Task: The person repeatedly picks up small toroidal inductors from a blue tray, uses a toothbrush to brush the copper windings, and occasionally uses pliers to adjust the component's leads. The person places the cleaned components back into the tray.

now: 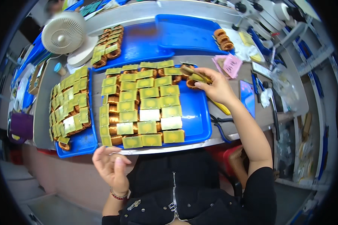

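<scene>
My right hand [218, 87] is at the far right corner of the middle blue tray [197, 123]. Its thumb and fingers are closed on a copper-wound ring coil [192, 84] with a yellowish plate seen nearly edge-on; the fingers partly hide it. Rows of similar coils topped with flat yellow-green plates [150, 104] fill most of that tray, and bare blue shows along its right side. My left hand [110, 165] hovers in front of the tray's near edge, fingers loosely bent and apart, holding nothing.
A left blue tray [74, 144] holds more plated coils. Behind stand blue trays [191, 32], one with several bare coils [224, 40], and a white fan [63, 33]. At the right lie pliers [222, 129], pink papers [229, 65] and a microscope [264, 18].
</scene>
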`<state>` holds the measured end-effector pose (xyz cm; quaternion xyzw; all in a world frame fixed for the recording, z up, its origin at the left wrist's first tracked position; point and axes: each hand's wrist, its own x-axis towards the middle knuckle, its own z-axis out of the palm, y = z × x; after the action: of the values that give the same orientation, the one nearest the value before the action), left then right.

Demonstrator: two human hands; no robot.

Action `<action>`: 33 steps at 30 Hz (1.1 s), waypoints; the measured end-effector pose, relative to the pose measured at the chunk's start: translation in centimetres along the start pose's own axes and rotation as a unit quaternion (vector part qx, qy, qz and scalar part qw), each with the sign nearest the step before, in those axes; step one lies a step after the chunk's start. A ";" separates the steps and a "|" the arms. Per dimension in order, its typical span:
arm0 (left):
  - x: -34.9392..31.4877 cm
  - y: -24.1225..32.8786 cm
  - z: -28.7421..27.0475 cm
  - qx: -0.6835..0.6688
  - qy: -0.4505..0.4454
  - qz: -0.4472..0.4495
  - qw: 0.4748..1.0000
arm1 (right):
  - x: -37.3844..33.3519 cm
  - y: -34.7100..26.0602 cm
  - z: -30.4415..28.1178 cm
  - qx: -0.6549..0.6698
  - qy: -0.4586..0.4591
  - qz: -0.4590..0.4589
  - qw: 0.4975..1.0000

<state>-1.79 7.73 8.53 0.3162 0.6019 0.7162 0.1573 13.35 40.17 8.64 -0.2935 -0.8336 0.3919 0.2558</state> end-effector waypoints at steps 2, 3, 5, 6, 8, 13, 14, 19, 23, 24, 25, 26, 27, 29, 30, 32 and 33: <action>0.5 -0.5 -1.7 0.046 0.060 0.029 0.997 | 1.0 1.9 1.0 -0.068 0.017 -0.067 0.995; 0.5 -1.1 -3.0 0.077 0.088 0.042 0.992 | 1.5 2.3 1.5 -0.098 0.024 -0.102 0.990; 0.3 -1.1 -5.3 0.092 0.128 0.049 0.986 | 2.3 2.2 2.4 -0.143 0.046 -0.114 0.982; 0.2 -1.5 -6.4 0.117 0.171 0.054 0.977 | 2.5 2.1 2.7 -0.167 0.057 -0.122 0.977; 0.3 -2.8 -9.0 0.184 0.277 0.068 0.941 | 3.0 2.7 2.9 -0.220 0.081 -0.183 0.955; 2.2 -5.7 -15.8 0.374 0.411 0.048 0.830 | 1.8 3.4 2.3 -0.196 0.099 -0.196 0.956; 2.3 -6.5 -17.1 0.417 0.418 0.034 0.806 | 1.7 3.4 2.1 -0.234 0.101 -0.205 0.945; 4.7 -6.5 -18.3 0.533 0.403 -0.139 0.731 | 1.7 2.6 2.1 -0.213 0.090 -0.174 0.957; 6.8 -5.7 -19.6 0.576 0.331 -0.120 0.737 | 1.0 1.6 1.4 -0.207 0.107 -0.171 0.957; 7.0 -5.7 -20.1 0.571 0.311 -0.112 0.751 | 0.7 1.3 1.2 -0.212 0.117 -0.175 0.954; 6.9 -5.8 -20.0 0.503 0.320 -0.066 0.800 | 0.3 1.0 1.1 -0.216 0.126 -0.179 0.952; 6.6 -5.9 -19.8 0.429 0.326 -0.019 0.842 | -0.3 0.2 1.0 -0.214 0.133 -0.178 0.951; 6.2 -6.1 -19.6 0.352 0.327 0.027 0.877 | -1.3 -0.9 0.6 -0.212 0.140 -0.174 0.951; 5.3 -5.2 -17.5 0.143 0.307 0.045 0.940 | -3.2 -1.5 -0.2 -0.173 0.145 -0.131 0.965; 4.8 -3.6 -15.6 0.093 0.262 0.015 0.960 | -4.6 -0.6 -1.3 -0.136 0.145 -0.064 0.978; 3.0 -0.8 -12.4 -0.005 0.175 -0.055 0.983 | -7.1 -2.1 -1.2 -0.011 0.161 -0.044 0.986; 1.8 -0.4 -11.1 -0.020 0.108 -0.053 0.993 | -8.2 -3.5 -0.1 0.006 0.171 -0.106 0.980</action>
<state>-10.32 0.40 7.75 0.2016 0.6171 0.7485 0.1354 18.14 32.79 9.88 -0.2648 -0.8015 0.3119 0.4361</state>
